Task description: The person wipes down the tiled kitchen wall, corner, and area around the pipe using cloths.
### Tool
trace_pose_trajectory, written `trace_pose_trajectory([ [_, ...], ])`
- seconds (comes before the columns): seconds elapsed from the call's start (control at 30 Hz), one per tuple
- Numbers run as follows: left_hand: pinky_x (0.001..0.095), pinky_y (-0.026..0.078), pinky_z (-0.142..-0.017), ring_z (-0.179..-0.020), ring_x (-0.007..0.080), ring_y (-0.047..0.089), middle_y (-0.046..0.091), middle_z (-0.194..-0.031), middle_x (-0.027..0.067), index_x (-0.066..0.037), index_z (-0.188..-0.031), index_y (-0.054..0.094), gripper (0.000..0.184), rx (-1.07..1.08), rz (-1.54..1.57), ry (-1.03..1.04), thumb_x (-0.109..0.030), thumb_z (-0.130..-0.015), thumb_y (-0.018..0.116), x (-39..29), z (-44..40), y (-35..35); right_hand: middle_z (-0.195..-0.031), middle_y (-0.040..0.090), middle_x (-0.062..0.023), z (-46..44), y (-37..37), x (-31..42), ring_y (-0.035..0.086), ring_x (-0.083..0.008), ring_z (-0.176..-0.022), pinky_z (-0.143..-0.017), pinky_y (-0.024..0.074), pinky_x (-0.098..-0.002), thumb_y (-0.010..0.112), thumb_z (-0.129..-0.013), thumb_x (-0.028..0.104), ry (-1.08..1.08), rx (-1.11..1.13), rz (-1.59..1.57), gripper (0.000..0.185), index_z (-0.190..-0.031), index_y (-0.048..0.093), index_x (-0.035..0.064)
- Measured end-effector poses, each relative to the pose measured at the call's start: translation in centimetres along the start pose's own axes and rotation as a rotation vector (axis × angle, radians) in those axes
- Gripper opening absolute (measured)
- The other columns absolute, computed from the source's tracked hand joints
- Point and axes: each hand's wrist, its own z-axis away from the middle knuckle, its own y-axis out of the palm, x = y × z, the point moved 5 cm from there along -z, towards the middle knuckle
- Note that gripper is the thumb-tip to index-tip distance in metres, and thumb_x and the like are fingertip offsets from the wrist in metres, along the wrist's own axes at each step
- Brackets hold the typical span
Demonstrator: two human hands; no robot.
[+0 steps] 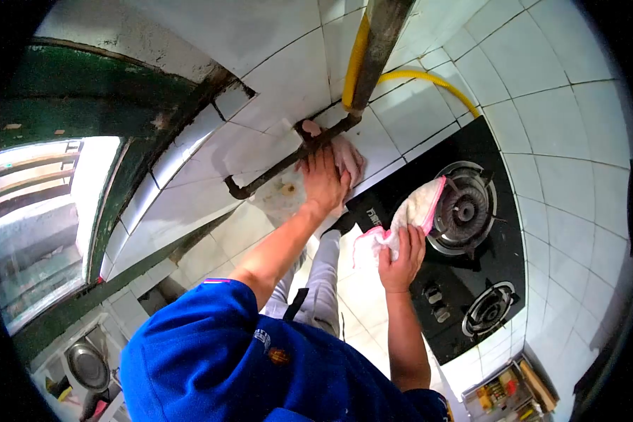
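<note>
My left hand (323, 177) reaches to the tiled surface beside a rusty pipe (288, 163), its fingers at a crumpled pinkish cloth (348, 156) next to the pipe. At the edge of the black gas stove (439, 278), my right hand (403, 259) is closed on a white cloth with a pink border (418, 204). That cloth stretches up to the larger burner (465, 207) and hangs partly over the stove's edge. The smaller burner (490, 308) and the knobs (437, 302) are nearer to my body.
A thick pipe (380, 49) comes down at the top, with a yellow hose (429, 76) behind it. White tiled walls (562, 126) enclose the stove. A window (42, 218) is at left, a pan (87, 366) at lower left, and a container of small items (499, 397) at lower right.
</note>
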Motion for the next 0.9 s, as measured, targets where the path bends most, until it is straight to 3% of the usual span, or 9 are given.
trace_pose_trajectory([
  [0.2,0.0596,0.031,-0.108,-0.128,0.0453,0.043,0.050,-0.137,0.0240,0.005,-0.141,0.044,0.076,0.182,0.228,-0.170,-0.036,-0.080,0.064,0.9,-1.9,1.4,-0.138,0.052,-0.0202,0.4,-0.1,-0.1,0.044,-0.0447,-0.133,-0.111,0.0355,-0.0563,0.066,-0.085,0.027,-0.005,0.007,0.006,0.054,-0.132,0.055,0.0035],
  [0.27,0.0610,0.030,-0.108,-0.128,0.0464,0.042,0.049,-0.138,0.0258,0.006,-0.142,0.042,0.078,-0.055,0.023,-0.003,-0.036,-0.080,0.064,0.5,-0.7,0.3,-0.138,0.053,-0.0204,0.0,0.1,0.0,0.045,-0.0448,-0.133,-0.111,0.0357,-0.0565,0.066,-0.085,0.027,-0.006,-0.018,-0.012,0.054,-0.132,0.055,0.0032],
  [0.3,0.0610,0.027,-0.111,-0.131,0.0473,0.040,0.045,-0.143,0.0277,0.006,-0.143,0.041,0.079,0.037,0.027,-0.032,-0.038,-0.081,0.062,0.6,0.4,0.1,-0.138,0.053,-0.0204,0.1,0.0,0.0,0.045,-0.0449,-0.133,-0.111,0.0357,-0.0564,0.066,-0.085,0.027,0.002,-0.006,-0.005,0.053,-0.132,0.055,0.0031],
  [0.47,0.0624,0.027,-0.111,-0.132,0.0484,0.039,0.043,-0.144,0.0290,0.006,-0.144,0.040,0.080,-0.010,0.036,-0.005,-0.041,-0.082,0.060,1.0,0.4,0.6,-0.139,0.052,-0.0202,0.0,0.0,0.0,0.045,-0.0445,-0.133,-0.111,0.0354,-0.0556,0.066,-0.086,0.027,-0.018,-0.017,0.002,0.052,-0.131,0.056,0.0032],
  [0.6,0.0619,0.025,-0.112,-0.130,0.0510,0.038,0.041,-0.145,0.0311,0.009,-0.146,0.037,0.085,0.200,0.199,-0.170,-0.042,-0.082,0.059,1.9,-0.2,2.1,-0.140,0.051,-0.0197,0.2,0.0,0.1,0.045,-0.0442,-0.133,-0.112,0.0349,-0.0556,0.066,-0.085,0.027,0.007,0.002,0.002,0.053,-0.132,0.055,0.0038],
  [0.7,0.0608,0.024,-0.113,-0.130,0.0505,0.038,0.040,-0.146,0.0309,0.009,-0.146,0.037,0.086,-0.031,0.062,0.042,-0.044,-0.082,0.059,0.7,1.9,-0.6,-0.140,0.051,-0.0196,0.1,0.2,-0.1,0.044,-0.0438,-0.134,-0.112,0.0348,-0.0554,0.066,-0.085,0.027,-0.004,-0.015,0.004,0.054,-0.133,0.055,0.0041],
  [0.8,0.0604,0.031,-0.110,-0.126,0.0512,0.043,0.043,-0.143,0.0321,0.010,-0.144,0.039,0.081,0.017,0.042,0.034,-0.043,-0.085,0.057,1.4,1.3,-0.3,-0.140,0.052,-0.0197,0.1,0.1,-0.1,0.045,-0.0436,-0.134,-0.111,0.0356,-0.0547,0.067,-0.085,0.027,0.000,-0.006,0.021,0.054,-0.132,0.056,0.0038],
  [0.87,0.0600,0.029,-0.111,-0.129,0.0491,0.041,0.045,-0.142,0.0296,0.008,-0.144,0.040,0.082,-0.045,0.141,0.066,-0.040,-0.081,0.061,2.3,-0.1,0.9,-0.139,0.052,-0.0200,0.2,0.2,-0.1,0.045,-0.0439,-0.133,-0.111,0.0362,-0.0544,0.066,-0.085,0.027,-0.004,-0.004,0.035,0.054,-0.132,0.056,0.0035],
  [0.9,0.0598,0.030,-0.111,-0.129,0.0489,0.042,0.046,-0.141,0.0292,0.007,-0.144,0.040,0.082,0.051,0.129,0.036,-0.039,-0.081,0.062,2.8,-0.5,1.8,-0.139,0.052,-0.0200,0.2,0.2,-0.2,0.045,-0.0439,-0.133,-0.111,0.0362,-0.0544,0.066,-0.085,0.027,-0.006,0.006,0.035,0.054,-0.132,0.056,0.0035],
])
